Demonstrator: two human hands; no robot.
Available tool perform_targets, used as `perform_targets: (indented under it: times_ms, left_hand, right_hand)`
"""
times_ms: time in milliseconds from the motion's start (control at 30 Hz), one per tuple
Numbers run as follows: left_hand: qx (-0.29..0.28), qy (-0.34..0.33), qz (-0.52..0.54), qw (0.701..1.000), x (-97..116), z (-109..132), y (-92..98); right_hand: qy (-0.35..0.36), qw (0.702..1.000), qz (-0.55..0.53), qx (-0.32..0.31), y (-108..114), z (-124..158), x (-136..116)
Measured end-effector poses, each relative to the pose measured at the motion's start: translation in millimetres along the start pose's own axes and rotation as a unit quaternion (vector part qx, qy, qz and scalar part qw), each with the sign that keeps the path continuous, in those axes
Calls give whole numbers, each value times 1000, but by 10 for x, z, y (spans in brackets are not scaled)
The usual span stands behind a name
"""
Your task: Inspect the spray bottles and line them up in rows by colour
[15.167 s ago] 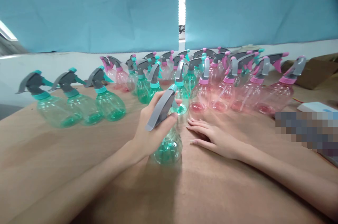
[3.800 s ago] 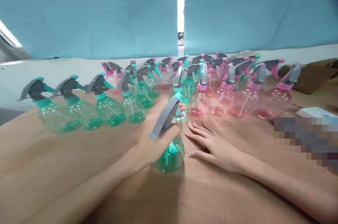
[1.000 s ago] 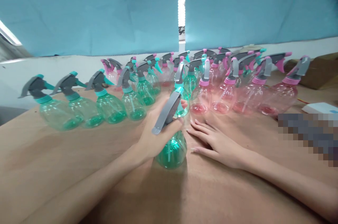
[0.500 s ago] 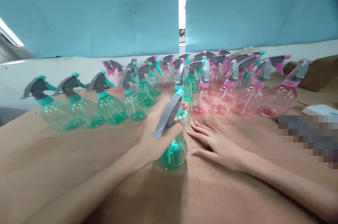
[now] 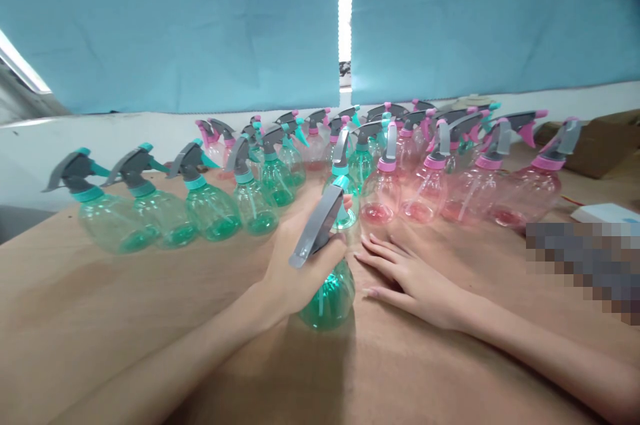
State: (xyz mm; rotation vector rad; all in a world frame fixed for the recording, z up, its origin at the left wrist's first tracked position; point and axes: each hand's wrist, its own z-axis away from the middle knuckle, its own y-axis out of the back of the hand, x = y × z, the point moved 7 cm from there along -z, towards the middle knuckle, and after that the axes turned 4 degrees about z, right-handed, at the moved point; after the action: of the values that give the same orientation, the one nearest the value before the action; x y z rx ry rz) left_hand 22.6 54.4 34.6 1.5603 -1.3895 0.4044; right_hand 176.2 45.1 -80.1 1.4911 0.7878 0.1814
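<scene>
My left hand [image 5: 295,258] is wrapped round the neck of a green spray bottle [image 5: 327,305] in the middle of the table. The bottle is see-through, with a grey and teal trigger head that rises above my thumb; its neck is hidden by my fingers. To the right of it, my right hand [image 5: 410,275] lies palm down on the wood with fingers outstretched, touching no bottle. Just beyond its fingertips stands a pink spray bottle [image 5: 381,195], and another green spray bottle [image 5: 345,201] stands right behind the held one.
More green spray bottles [image 5: 213,211] line the left, and several pink spray bottles [image 5: 425,191] fill the right and back of the wooden table [image 5: 125,318]. A white box [image 5: 607,213] and a cardboard box [image 5: 603,145] are at the far right. Blue sheeting [image 5: 200,25] hangs behind.
Hardly anything differs: the whole view has shifted slightly. My left hand keeps its hold on the green spray bottle, and my right hand stays flat in the same place.
</scene>
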Motion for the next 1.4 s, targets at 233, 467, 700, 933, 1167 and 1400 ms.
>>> perform_targets:
  times_ms: [233, 467, 700, 933, 1167, 1400]
  left_hand:
    - [11, -4, -29, 1000, -18, 8, 20]
    - [11, 9, -22, 1000, 7, -5, 22]
    - [-25, -12, 2, 1000, 78, -33, 46]
    - [-32, 10, 1, 999, 38, -19, 57]
    - [-21, 35, 11, 999, 1, -18, 27]
    - [-6, 25, 15, 1000, 6, 2, 15]
  right_hand:
    - [2, 1000, -5, 1, 8, 2, -4]
    - [7, 1000, -15, 11, 12, 8, 2]
    - [5, 1000, -11, 4, 4, 4, 1]
    - [8, 1000, -13, 13, 7, 3, 8]
    - [12, 1000, -8, 18, 19, 2, 8]
    - [9, 1000, -9, 17, 3, 2, 23]
